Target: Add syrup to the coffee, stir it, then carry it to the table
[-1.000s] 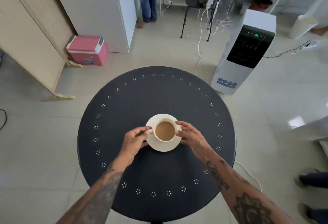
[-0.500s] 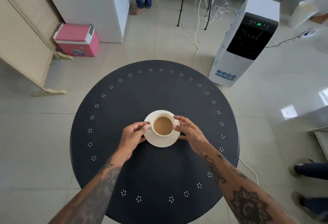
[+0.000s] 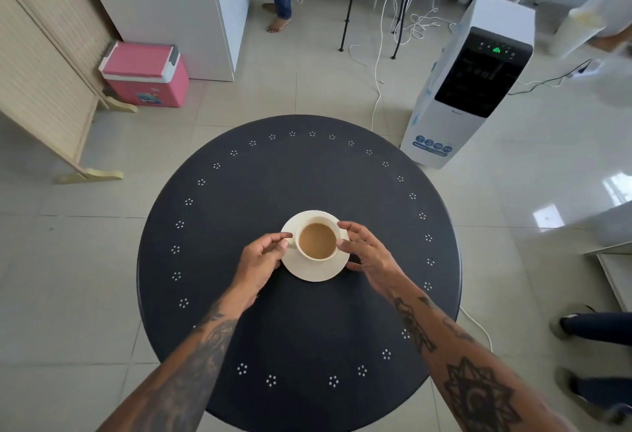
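Note:
A cream coffee cup (image 3: 317, 240) full of light-brown coffee stands on a cream saucer (image 3: 309, 271), which rests near the middle of the round dark table (image 3: 297, 171). My left hand (image 3: 261, 259) is at the cup's left side, thumb and forefinger pinched on its handle. My right hand (image 3: 367, 255) curls around the right side, thumb against the cup wall and lower fingers on the saucer rim. No syrup or spoon is in view.
A white tower air cooler (image 3: 473, 82) stands just beyond the table at the right, with cables on the floor. A pink cooler box (image 3: 145, 75) and a folding screen (image 3: 44, 65) are at the left. People's feet show at the far back (image 3: 278, 22) and right edge (image 3: 595, 325).
Cup, saucer and both hands keep the same hold and place on the table. Only the view has shifted, showing more floor beyond the table.

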